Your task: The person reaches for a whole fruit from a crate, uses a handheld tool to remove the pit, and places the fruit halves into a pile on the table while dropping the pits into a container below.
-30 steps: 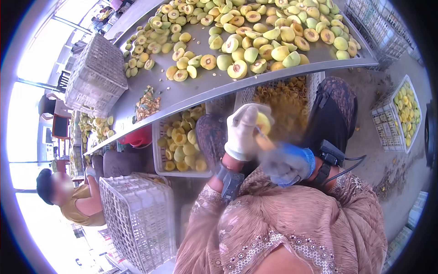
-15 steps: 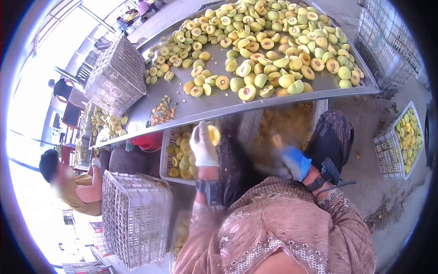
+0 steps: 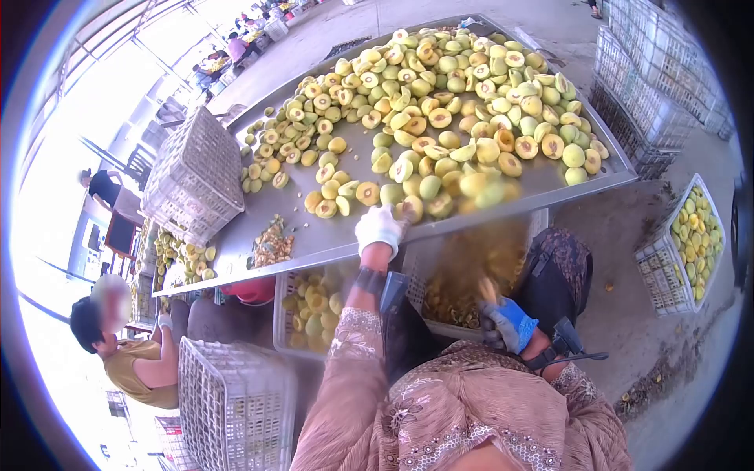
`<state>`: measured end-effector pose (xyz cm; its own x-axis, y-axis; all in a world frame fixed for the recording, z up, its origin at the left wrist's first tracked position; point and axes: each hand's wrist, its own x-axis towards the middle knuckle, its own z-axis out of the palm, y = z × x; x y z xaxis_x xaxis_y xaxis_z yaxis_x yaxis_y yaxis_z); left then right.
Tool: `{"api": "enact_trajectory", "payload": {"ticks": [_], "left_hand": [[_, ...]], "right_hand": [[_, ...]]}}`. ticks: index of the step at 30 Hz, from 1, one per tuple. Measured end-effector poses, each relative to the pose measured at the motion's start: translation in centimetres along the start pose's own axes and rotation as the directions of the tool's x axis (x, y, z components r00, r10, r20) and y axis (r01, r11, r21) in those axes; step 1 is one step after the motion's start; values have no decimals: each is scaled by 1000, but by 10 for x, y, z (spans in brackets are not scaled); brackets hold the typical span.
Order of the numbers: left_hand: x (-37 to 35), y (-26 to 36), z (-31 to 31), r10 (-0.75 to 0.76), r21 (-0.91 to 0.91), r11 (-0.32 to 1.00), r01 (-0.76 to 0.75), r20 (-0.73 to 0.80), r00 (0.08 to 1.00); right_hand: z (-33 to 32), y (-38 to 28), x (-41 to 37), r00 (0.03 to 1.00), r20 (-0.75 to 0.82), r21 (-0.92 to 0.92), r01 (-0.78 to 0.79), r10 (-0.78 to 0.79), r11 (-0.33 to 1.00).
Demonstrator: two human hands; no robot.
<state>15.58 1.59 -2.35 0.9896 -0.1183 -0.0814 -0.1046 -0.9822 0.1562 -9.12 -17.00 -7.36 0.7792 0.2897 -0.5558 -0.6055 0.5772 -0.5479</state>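
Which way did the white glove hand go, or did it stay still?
Yes, it moved. The left hand was below the near edge of the metal table, over the crate; now it reaches up onto that edge, beside the fruit pile.

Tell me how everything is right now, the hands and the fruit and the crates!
fruit on the table: cut in halves, spread out.
left hand: white glove, stretched out to the nearest halves; grip blurred.
right hand: blue glove, low by the lap; grip unclear.
crate on the floor: upright, full of whole fruit.
crate on the table: tilted, not upright.
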Motion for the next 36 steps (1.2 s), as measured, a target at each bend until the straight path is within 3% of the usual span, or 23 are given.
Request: {"api": "enact_trajectory", "payload": {"ticks": [4, 7, 8, 9, 10, 11, 12, 13, 17, 21, 22, 25, 26, 30, 33, 36], "left_hand": [[14, 11, 21, 13, -408, 913, 6, 43, 999], [4, 19, 25, 76, -518, 844, -140, -143, 987], [0, 18, 21, 52, -618, 777, -120, -128, 990], [-1, 14, 21, 69, -663, 707, -246, -282, 957], [-3, 11, 21, 12, -894, 388, -223, -237, 972], [-6, 6, 22, -22, -986, 7, -166, -166, 986], [-18, 6, 9, -42, -975, -202, -87, -81, 996], [-23, 0, 8, 45, -960, -266, -83, -99, 994], [-36, -2, 24, 50, -853, -520, -54, -94, 994], [-71, 10, 6, 120, -751, -655, 87, 11, 993], [-72, 13, 12, 54, -662, -747, 66, 38, 998], [-75, -4, 22, 51, -874, -475, -98, -139, 989], [-77, -4, 26, 36, -866, -494, -82, -115, 993], [-94, -8, 22, 22, -935, -272, -226, -241, 970], [-104, -13, 25, 36, -958, -165, -235, -244, 969], [-110, -12, 24, 33, -933, -43, -359, -360, 932]], "right_hand": [[6, -7, -3, 997, -57, -63, 39, -42, 997], [22, -18, -3, 989, -82, -203, 108, -126, 973], [26, -23, -2, 984, -78, -257, 136, -161, 957], [29, -29, -1, 981, -64, -299, 157, -184, 941], [31, -34, 0, 977, -50, -337, 180, -208, 924], [33, -38, 1, 973, -38, -374, 196, -226, 906], [37, -42, 0, 970, -10, -364, 221, -241, 905], [42, -47, -3, 968, 21, -359, 241, -251, 902], [63, -57, -3, 940, 162, -384, 342, -302, 858], [87, -66, -3, 962, 129, -399, 271, -239, 876], [90, -65, 0, 969, 117, -388, 245, -216, 888], [105, -68, 2, 984, 99, -375, 172, -145, 911], [111, -68, 2, 988, 88, -385, 152, -128, 910], [113, -52, 15, 988, 99, -390, 146, -116, 909], [118, -46, 17, 991, 76, -431, 135, -113, 892], [119, -44, 14, 992, 71, -446, 129, -109, 886]]}}
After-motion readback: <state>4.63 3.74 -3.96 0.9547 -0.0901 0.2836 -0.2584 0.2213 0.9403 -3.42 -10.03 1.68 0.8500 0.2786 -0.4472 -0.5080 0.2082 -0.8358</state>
